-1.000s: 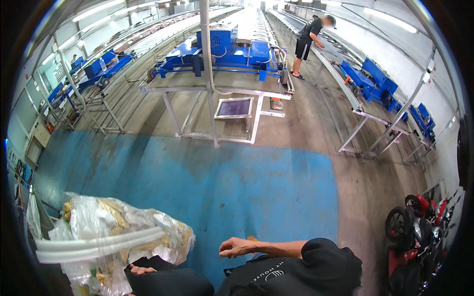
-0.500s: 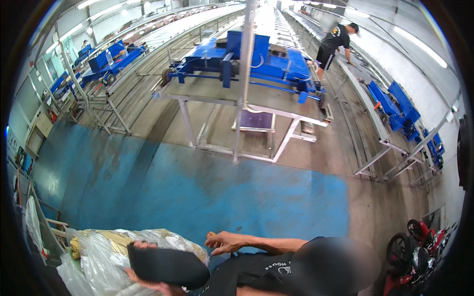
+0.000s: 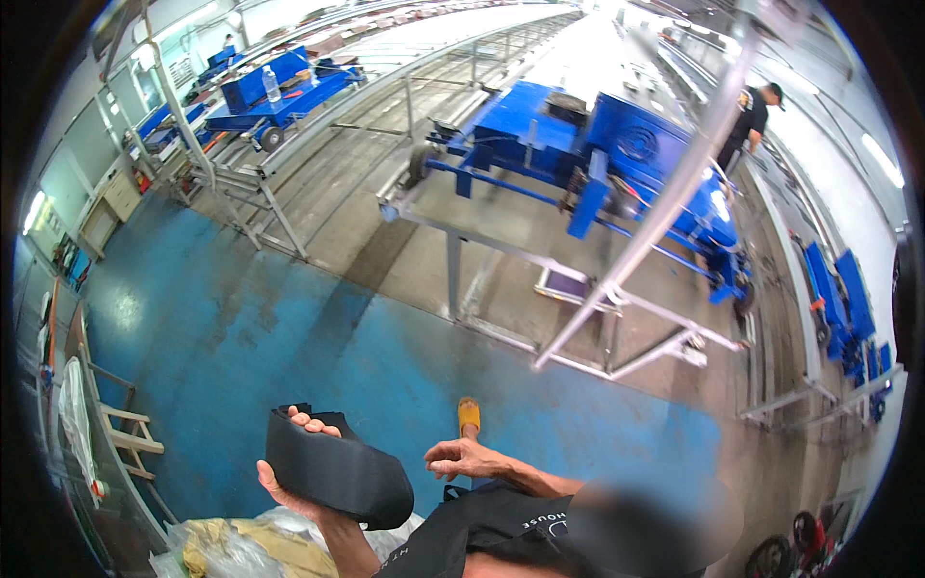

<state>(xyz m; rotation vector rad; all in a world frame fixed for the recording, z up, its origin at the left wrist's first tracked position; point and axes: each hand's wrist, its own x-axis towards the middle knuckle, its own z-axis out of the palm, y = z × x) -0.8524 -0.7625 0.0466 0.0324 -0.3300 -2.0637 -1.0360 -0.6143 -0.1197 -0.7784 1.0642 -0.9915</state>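
Note:
My left hand (image 3: 294,482) grips a folded black cloth (image 3: 337,477), smooth and thick, its fingers over the upper edge and the thumb spread at the side. The cloth is held up above the blue floor, and part of my palm is hidden behind it. To the right of it, my right hand (image 3: 461,459) hovers in front of my black shirt, fingers loosely stretched and apart, with nothing in them. Under my left forearm, at the lower edge, lies a heap of clear plastic wrapping (image 3: 255,544) with yellowish material inside. A foot in an orange slipper (image 3: 469,414) shows just beyond my right hand.
Blue machine carriages (image 3: 540,135) sit on long rail-framed tables ahead. A slanting metal post (image 3: 655,202) stands before the middle one. A person in black (image 3: 756,120) is by the right-hand table. Wooden slats (image 3: 133,438) stand at left; a red motorbike (image 3: 807,539) is at lower right.
The view has swung, so the tables appear further right and tilted. My left hand, with the black cloth, is now raised clear of the plastic-wrapped heap. My right hand stays open.

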